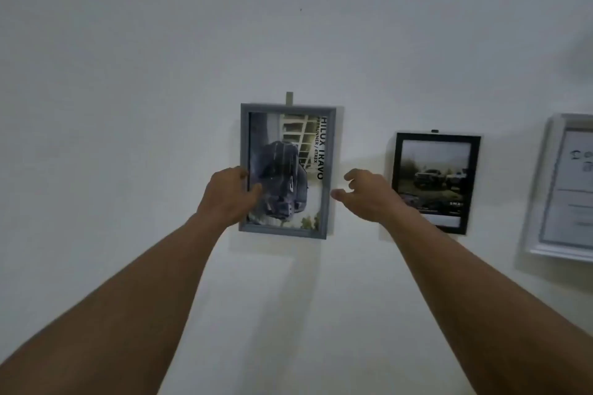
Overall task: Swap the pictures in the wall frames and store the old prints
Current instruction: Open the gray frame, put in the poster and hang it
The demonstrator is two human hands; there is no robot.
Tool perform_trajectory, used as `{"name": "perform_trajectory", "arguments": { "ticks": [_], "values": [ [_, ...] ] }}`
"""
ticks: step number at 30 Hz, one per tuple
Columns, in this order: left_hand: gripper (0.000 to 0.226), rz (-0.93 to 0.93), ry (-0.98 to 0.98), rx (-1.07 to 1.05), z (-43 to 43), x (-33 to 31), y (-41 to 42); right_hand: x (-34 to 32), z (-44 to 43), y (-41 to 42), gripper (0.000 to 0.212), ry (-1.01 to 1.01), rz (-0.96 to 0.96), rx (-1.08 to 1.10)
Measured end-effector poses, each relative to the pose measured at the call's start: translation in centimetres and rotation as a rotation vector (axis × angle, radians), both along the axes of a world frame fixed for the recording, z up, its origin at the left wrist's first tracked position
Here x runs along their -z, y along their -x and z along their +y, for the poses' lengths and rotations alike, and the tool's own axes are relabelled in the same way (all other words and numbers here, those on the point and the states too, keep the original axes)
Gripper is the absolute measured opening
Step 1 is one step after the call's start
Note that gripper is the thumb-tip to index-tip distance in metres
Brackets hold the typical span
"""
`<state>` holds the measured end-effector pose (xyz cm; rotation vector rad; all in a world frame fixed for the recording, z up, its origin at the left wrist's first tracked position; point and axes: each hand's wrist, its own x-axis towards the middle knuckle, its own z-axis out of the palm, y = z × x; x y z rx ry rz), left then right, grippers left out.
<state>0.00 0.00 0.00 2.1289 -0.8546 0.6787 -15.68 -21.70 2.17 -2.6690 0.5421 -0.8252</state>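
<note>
A grey picture frame (330,170) hangs on the white wall from a small hook (289,98). Inside it is a print of a dark pickup truck (282,183), turned sideways. My left hand (229,194) grips the frame's left edge, with the thumb over the glass. My right hand (365,194) hovers just right of the frame's right edge, fingers spread, not touching it. A black frame (398,170) with a print of trucks in a field hangs to the right, partly behind my right wrist.
A white frame (542,196) holding a pale document hangs at the far right, cut off by the view's edge. Bare white wall (128,106) lies to the left, above and below the frames.
</note>
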Motion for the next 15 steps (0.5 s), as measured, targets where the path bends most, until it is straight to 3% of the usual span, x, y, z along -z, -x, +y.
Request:
{"name": "perform_trajectory", "arguments": {
  "ticks": [8,15],
  "values": [
    [0.049,0.134,0.291,0.065,-2.7,1.3,-7.7,1.8,-0.3,-6.6,0.057,-0.190,-0.218,0.069],
    [0.043,0.176,0.383,0.165,-4.7,2.4,-9.9,3.0,-0.3,-10.1,0.029,-0.232,-0.384,0.059]
  ]
}}
